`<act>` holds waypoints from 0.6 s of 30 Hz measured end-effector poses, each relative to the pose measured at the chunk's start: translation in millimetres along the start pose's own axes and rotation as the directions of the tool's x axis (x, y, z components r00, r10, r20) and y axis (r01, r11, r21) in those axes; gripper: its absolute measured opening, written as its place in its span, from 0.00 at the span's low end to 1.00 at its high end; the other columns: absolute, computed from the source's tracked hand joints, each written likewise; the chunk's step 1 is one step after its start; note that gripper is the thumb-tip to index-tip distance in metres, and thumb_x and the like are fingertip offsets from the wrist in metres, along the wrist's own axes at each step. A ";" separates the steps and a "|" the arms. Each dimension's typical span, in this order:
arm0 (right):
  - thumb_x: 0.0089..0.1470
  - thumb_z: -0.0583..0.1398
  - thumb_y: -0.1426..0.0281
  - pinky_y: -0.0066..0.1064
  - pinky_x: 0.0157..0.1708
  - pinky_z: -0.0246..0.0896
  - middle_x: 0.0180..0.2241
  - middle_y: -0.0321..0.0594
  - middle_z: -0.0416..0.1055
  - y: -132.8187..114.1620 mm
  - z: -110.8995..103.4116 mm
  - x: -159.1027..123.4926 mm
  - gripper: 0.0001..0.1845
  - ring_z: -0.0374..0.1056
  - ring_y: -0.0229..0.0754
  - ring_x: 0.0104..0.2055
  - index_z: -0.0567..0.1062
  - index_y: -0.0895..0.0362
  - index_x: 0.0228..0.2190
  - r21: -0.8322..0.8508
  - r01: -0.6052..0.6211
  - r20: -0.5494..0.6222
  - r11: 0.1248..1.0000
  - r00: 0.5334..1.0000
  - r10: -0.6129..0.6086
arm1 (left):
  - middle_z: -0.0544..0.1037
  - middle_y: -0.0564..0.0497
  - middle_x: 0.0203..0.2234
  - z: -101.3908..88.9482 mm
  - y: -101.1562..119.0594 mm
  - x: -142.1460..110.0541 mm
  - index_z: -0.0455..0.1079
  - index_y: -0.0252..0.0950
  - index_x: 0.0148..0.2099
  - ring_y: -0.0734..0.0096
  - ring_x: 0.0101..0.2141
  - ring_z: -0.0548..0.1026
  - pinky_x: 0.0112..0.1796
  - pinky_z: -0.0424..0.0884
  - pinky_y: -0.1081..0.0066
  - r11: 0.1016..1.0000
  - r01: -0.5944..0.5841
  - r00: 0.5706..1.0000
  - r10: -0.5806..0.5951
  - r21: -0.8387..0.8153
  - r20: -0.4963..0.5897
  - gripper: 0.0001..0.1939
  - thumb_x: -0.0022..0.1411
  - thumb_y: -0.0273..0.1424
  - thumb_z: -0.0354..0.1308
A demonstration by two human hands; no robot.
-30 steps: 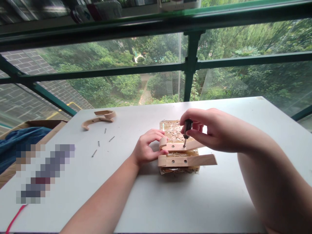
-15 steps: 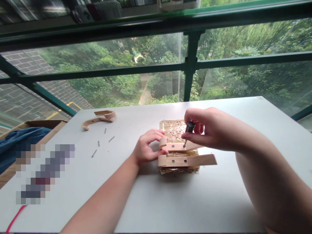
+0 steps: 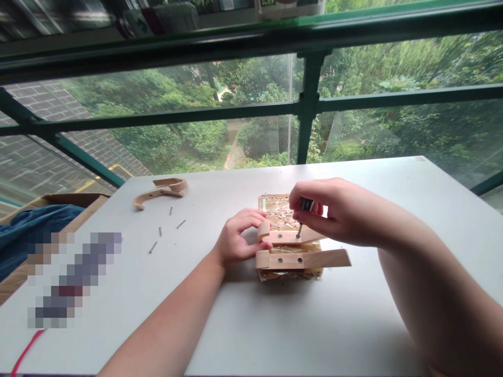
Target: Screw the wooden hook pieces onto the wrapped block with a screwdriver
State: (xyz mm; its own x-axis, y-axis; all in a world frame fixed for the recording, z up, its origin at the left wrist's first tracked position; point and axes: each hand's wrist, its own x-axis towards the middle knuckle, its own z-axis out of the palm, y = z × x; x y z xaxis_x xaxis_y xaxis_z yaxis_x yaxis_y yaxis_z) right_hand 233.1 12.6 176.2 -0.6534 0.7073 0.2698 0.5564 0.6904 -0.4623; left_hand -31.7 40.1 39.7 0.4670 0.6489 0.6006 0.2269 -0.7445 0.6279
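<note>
My right hand (image 3: 320,208) is closed around the dark handle of a screwdriver (image 3: 305,204). The screwdriver's tip meets a screw (image 3: 298,236) in the farther wooden hook (image 3: 288,237). That hook lies across a block wrapped in clear film and brown tape (image 3: 280,209). With thumb and fingers, my left hand (image 3: 242,235) grips the left end of the same hook and the block's edge. Nearer to me, a second wooden hook (image 3: 324,258) sits on the block, with two screws in it. Part of the farther hook is hidden behind my right hand.
Two loose wooden hooks (image 3: 161,198) lie at the white table's (image 3: 220,199) far left. Several loose screws (image 3: 153,247) are scattered nearer. A cardboard box (image 3: 88,207) with blue cloth (image 3: 35,228) stands beyond the left edge. A blurred-out item and a red cord (image 3: 26,350) are at front left.
My right hand has turned a little with the screwdriver, its fingers curling farther round the handle. My left hand, the hooks and the block stay in place.
</note>
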 end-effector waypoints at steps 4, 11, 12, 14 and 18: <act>0.58 0.56 0.73 0.28 0.30 0.55 0.31 0.35 0.73 -2.6 -1.9 -1.8 0.05 0.63 0.36 0.30 0.72 0.55 0.35 0.043 0.033 0.048 0.999 0.998 -0.035 | 0.82 0.41 0.37 -0.5 0.7 0.7 0.76 0.36 0.38 0.53 0.46 0.79 0.51 0.75 0.52 1.000 0.004 1.000 -0.004 -0.021 0.016 0.15 0.48 0.33 0.74; 0.49 0.55 0.81 0.28 0.31 0.56 0.35 0.37 0.74 -4.9 -7.6 -5.5 0.17 0.65 0.38 0.32 0.72 0.54 0.40 0.061 0.010 0.092 0.998 0.996 -0.015 | 0.82 0.42 0.37 -0.1 -1.0 -0.2 0.77 0.36 0.39 0.53 0.46 0.79 0.51 0.75 0.52 1.000 0.002 1.000 -0.002 -0.001 0.003 0.16 0.49 0.35 0.74; 0.50 0.54 0.81 0.28 0.31 0.57 0.35 0.38 0.75 -4.6 -7.8 -5.9 0.17 0.66 0.38 0.32 0.72 0.54 0.41 0.058 -0.002 0.085 0.998 0.996 -0.002 | 0.82 0.42 0.36 0.0 -1.1 -0.3 0.77 0.36 0.39 0.53 0.46 0.79 0.52 0.74 0.52 1.000 0.003 1.000 -0.003 0.001 0.004 0.16 0.49 0.35 0.74; 0.53 0.54 0.80 0.28 0.31 0.57 0.36 0.39 0.75 -3.6 -7.7 -6.6 0.18 0.67 0.38 0.33 0.72 0.54 0.43 0.054 -0.023 0.071 0.998 0.997 0.019 | 0.82 0.42 0.36 0.1 -1.1 -0.4 0.77 0.36 0.39 0.53 0.46 0.79 0.52 0.74 0.51 1.000 0.003 1.000 -0.003 0.003 0.004 0.16 0.48 0.36 0.74; 0.57 0.55 0.76 0.29 0.31 0.58 0.36 0.39 0.76 -1.4 -7.4 -7.2 0.16 0.68 0.39 0.33 0.71 0.53 0.46 0.048 -0.028 0.063 0.998 0.998 0.025 | 0.83 0.43 0.36 -0.1 -0.8 -0.3 0.77 0.36 0.39 0.53 0.46 0.79 0.52 0.74 0.52 1.000 0.002 1.000 -0.002 0.001 0.005 0.17 0.48 0.35 0.75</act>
State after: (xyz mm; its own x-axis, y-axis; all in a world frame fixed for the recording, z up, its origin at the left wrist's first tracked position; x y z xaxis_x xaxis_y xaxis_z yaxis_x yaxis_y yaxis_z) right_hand 240.8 7.6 181.2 -0.6699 0.7137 0.2047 0.5494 0.6619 -0.5099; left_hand -32.1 40.6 39.0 0.4707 0.6494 0.5973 0.2285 -0.7436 0.6284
